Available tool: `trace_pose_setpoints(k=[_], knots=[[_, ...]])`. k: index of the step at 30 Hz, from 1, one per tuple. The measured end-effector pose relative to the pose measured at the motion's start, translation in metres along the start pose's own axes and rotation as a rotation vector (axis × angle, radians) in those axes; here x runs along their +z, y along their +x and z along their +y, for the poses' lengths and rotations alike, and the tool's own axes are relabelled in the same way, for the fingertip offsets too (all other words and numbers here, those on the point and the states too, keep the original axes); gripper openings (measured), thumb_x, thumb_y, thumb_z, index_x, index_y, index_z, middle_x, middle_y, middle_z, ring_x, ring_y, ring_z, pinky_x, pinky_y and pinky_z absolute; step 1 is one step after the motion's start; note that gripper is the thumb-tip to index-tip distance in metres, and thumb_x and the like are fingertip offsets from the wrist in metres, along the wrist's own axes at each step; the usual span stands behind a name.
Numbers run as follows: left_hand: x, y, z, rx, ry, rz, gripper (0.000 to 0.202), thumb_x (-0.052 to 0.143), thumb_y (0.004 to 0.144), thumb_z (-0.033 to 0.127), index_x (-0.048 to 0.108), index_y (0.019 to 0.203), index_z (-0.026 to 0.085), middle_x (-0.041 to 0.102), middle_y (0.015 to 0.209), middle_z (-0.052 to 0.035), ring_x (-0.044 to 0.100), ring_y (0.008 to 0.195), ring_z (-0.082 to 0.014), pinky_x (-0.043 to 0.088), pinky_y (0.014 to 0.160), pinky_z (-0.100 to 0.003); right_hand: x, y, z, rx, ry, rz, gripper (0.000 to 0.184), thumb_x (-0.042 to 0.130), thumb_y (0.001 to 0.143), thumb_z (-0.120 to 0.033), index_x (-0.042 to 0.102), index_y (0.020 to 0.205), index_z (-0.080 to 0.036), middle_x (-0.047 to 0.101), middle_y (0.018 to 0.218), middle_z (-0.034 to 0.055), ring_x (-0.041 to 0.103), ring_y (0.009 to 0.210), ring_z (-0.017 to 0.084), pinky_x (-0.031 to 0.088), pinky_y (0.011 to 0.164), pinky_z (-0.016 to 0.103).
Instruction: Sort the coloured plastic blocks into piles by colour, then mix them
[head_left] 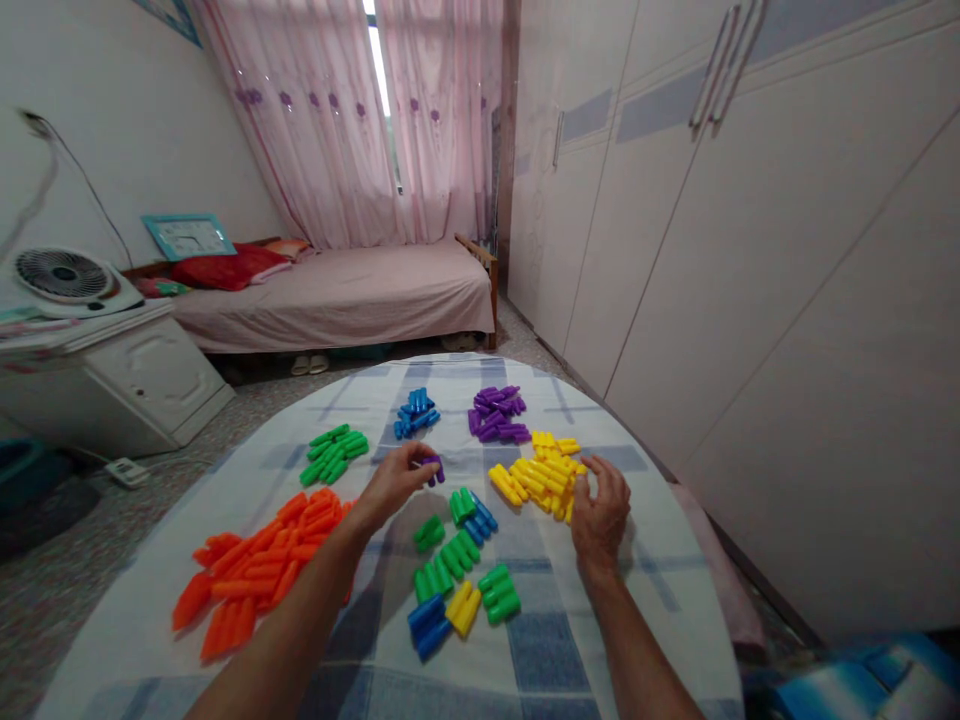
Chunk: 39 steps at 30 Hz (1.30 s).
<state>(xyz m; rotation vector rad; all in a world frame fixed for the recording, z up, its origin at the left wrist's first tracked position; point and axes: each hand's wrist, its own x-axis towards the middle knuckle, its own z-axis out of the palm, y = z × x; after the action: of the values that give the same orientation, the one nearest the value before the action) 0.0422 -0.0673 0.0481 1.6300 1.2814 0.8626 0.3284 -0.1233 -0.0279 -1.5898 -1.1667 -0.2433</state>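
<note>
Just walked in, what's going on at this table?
Someone is handling coloured pieces with both bare hands. The left hand holds purple pieces; the right hand is at the yellow pile, though I can't tell whether it grips any. The orange pile, green pile, blue pile and purple pile lie separately. A mixed green, blue and yellow cluster sits between the forearms.

five single-colour piles (536, 480), one mixed cluster (460, 551), one fan (64, 275), one bed (360, 290), two slippers (318, 364)
</note>
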Motion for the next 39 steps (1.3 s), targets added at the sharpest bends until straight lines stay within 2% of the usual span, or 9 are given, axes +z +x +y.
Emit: trace_pose_setpoints(k=[6, 11, 15, 20, 24, 27, 33, 37, 39], knots=[[0.048, 0.082, 0.001, 0.000, -0.045, 0.153, 0.016, 0.061, 0.068, 0.023, 0.062, 0.080, 0.012, 0.064, 0.064, -0.0027, 0.060, 0.059, -0.0134, 0.046, 0.053, -0.023, 0.009, -0.005, 0.014, 0.210, 0.047, -0.094, 0.038, 0.039, 0.083, -0.036, 0.060, 0.106, -0.015, 0.060, 0.109, 0.0130, 0.053, 0.103, 0.025, 0.042, 0.091, 0.041], [0.056, 0.098, -0.001, -0.002, -0.025, 0.156, 0.035, 0.061, 0.070, 0.018, 0.061, 0.105, 0.010, 0.069, 0.092, -0.0087, 0.064, 0.074, -0.0147, 0.051, 0.063, -0.025, 0.009, -0.004, 0.014, 0.249, 0.055, -0.146, 0.043, 0.038, 0.082, -0.039, 0.058, 0.110, -0.014, 0.058, 0.111, 0.0138, 0.052, 0.105, 0.026, 0.040, 0.093, 0.040], [0.037, 0.068, -0.009, -0.010, 0.054, 0.169, 0.036, 0.061, 0.071, 0.018, 0.061, 0.107, 0.010, 0.066, 0.103, -0.0124, 0.064, 0.083, -0.0187, 0.052, 0.070, -0.030, 0.008, -0.005, 0.012, 0.271, 0.074, -0.178, 0.045, 0.038, 0.082, -0.040, 0.056, 0.114, -0.014, 0.057, 0.114, 0.0138, 0.054, 0.102, 0.025, 0.041, 0.091, 0.039], [0.018, -0.005, -0.026, 0.040, 0.171, 0.098, 0.027, 0.059, 0.075, 0.025, 0.064, 0.099, 0.013, 0.067, 0.097, -0.0086, 0.063, 0.084, -0.0189, 0.051, 0.078, -0.033, 0.009, -0.004, 0.008, 0.284, 0.056, -0.190, 0.046, 0.038, 0.080, -0.041, 0.057, 0.113, -0.014, 0.058, 0.112, 0.0137, 0.054, 0.101, 0.025, 0.040, 0.092, 0.039], [0.027, -0.051, -0.032, 0.175, 0.324, 0.012, 0.031, 0.058, 0.078, 0.028, 0.061, 0.106, 0.018, 0.063, 0.105, -0.0068, 0.060, 0.095, -0.0186, 0.051, 0.082, -0.031, 0.008, -0.002, 0.005, 0.304, 0.036, -0.190, 0.046, 0.038, 0.079, -0.040, 0.057, 0.113, -0.015, 0.058, 0.112, 0.0138, 0.054, 0.099, 0.025, 0.040, 0.091, 0.039], [0.040, -0.057, -0.027, 0.269, 0.398, 0.018, 0.028, 0.059, 0.078, 0.025, 0.061, 0.105, 0.019, 0.062, 0.106, -0.0070, 0.058, 0.101, -0.0194, 0.048, 0.089, -0.032, 0.008, -0.003, 0.006, 0.299, 0.028, -0.201, 0.047, 0.038, 0.079, -0.040, 0.057, 0.114, -0.015, 0.057, 0.113, 0.0135, 0.054, 0.099, 0.025, 0.040, 0.091, 0.039], [0.053, -0.008, -0.013, 0.120, 0.547, 0.125, 0.037, 0.053, 0.083, 0.024, 0.056, 0.118, 0.014, 0.059, 0.114, -0.0096, 0.060, 0.093, -0.0160, 0.047, 0.088, -0.029, 0.007, -0.005, 0.011, 0.273, 0.053, -0.213, 0.046, 0.038, 0.081, -0.042, 0.055, 0.115, -0.016, 0.056, 0.112, 0.0119, 0.054, 0.099, 0.024, 0.041, 0.090, 0.038], [0.056, 0.038, -0.011, 0.056, 0.698, 0.164, 0.044, 0.055, 0.081, 0.021, 0.053, 0.124, 0.014, 0.050, 0.128, -0.0125, 0.055, 0.108, -0.0181, 0.042, 0.094, -0.027, 0.009, -0.005, 0.012, 0.265, 0.065, -0.216, 0.045, 0.038, 0.081, -0.038, 0.054, 0.116, -0.015, 0.056, 0.112, 0.0123, 0.054, 0.100, 0.024, 0.041, 0.091, 0.038], [0.058, 0.054, -0.013, 0.062, 0.715, 0.146, 0.042, 0.060, 0.076, 0.021, 0.058, 0.118, 0.016, 0.054, 0.123, -0.0117, 0.054, 0.111, -0.0213, 0.041, 0.095, -0.029, 0.009, -0.005, 0.012, 0.261, 0.065, -0.219, 0.044, 0.038, 0.081, -0.038, 0.054, 0.116, -0.015, 0.056, 0.112, 0.0127, 0.054, 0.100, 0.024, 0.041, 0.091, 0.038]])
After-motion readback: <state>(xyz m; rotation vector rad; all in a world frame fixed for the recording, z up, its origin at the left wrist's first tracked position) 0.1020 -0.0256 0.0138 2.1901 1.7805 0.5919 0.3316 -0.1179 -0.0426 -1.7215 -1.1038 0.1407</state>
